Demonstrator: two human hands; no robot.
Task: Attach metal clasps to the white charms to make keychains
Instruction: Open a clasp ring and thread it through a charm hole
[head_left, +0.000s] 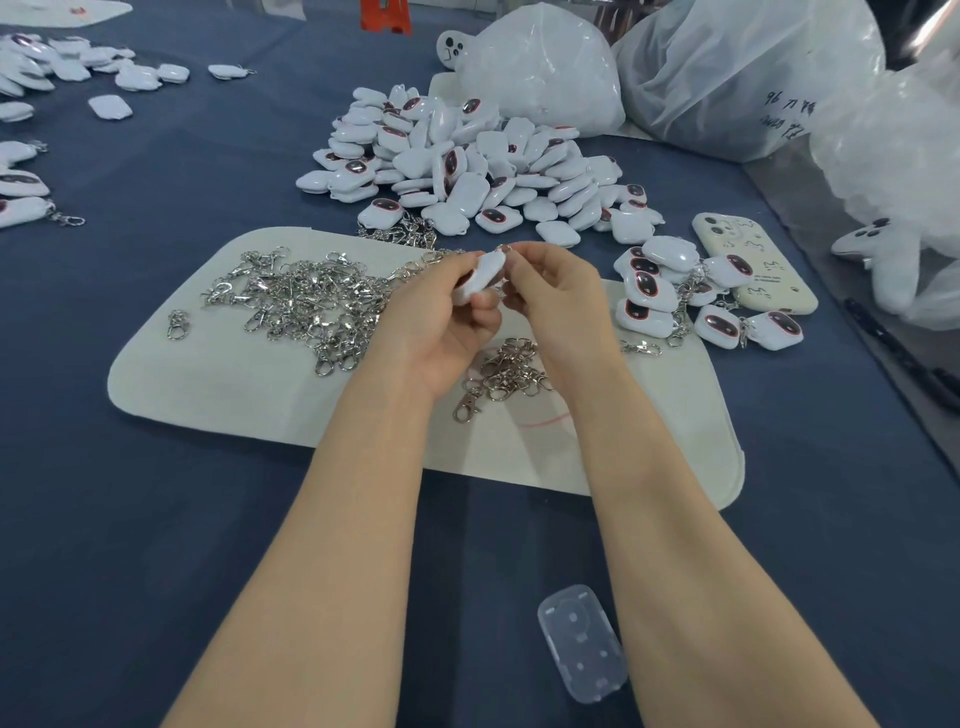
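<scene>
My left hand (441, 317) grips a white charm (480, 278) above a pale felt mat (249, 384). My right hand (553, 291) pinches a small metal clasp (505, 250) at the charm's top edge. A heap of loose silver clasps (306, 301) lies on the mat to the left. A smaller bunch of clasps (506, 371) sits under my wrists. Behind the mat a big pile of white charms (467, 161) with dark oval windows covers the blue table. To the right lie several finished charms with clasps (675, 301).
A cream phone (753, 265) lies at the right beside the finished charms. Large plastic bags (727, 73) stand at the back right. A clear plastic case (582, 644) rests near the front edge. More charms (31, 67) are scattered at the far left.
</scene>
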